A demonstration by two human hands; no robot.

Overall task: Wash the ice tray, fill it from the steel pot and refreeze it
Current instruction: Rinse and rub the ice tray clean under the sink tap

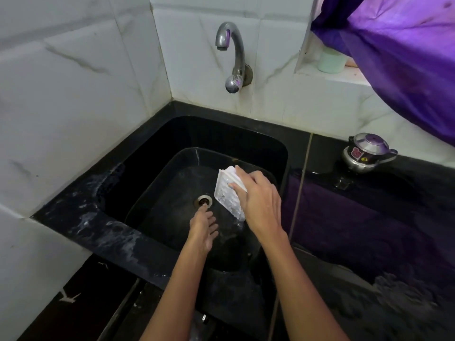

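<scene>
A white ice tray stands tilted on its edge inside the black sink, its cells facing left, right of the drain. My right hand grips the tray from the right and above. My left hand holds nothing; its fingers are spread and one fingertip reaches to the drain hole. A little water drips below the tray's lower end. No steel pot is in view.
A chrome tap juts from the tiled wall above the sink; no water runs from it. A small steel pressure cooker sits on the black counter at the right. Purple cloth hangs at upper right, over a pale green cup.
</scene>
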